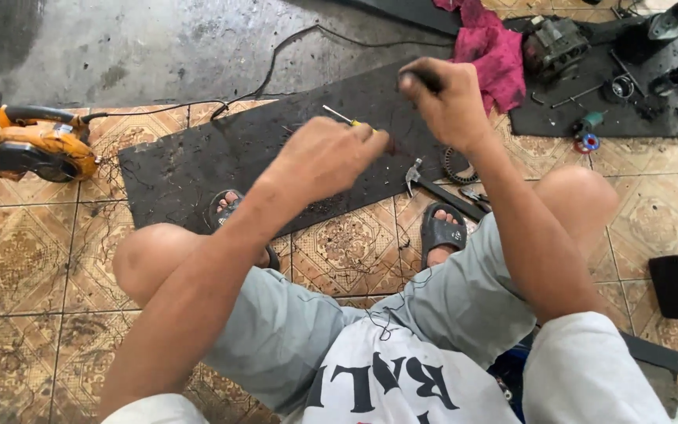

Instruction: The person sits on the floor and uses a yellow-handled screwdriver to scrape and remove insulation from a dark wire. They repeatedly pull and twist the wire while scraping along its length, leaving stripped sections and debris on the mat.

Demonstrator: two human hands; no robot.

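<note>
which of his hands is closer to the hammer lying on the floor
Right. The right hand is raised above the dark mat, just up and right of the hammer. The left hand, holding a yellow-handled screwdriver, sits further off to the hammer's left.

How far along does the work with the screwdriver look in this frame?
Done: parts already lie spread on the far mat. In hand: left hand holds a yellow-handled screwdriver; right hand closes on a small dark piece. Left: hammer lies untouched on the floor.
</note>
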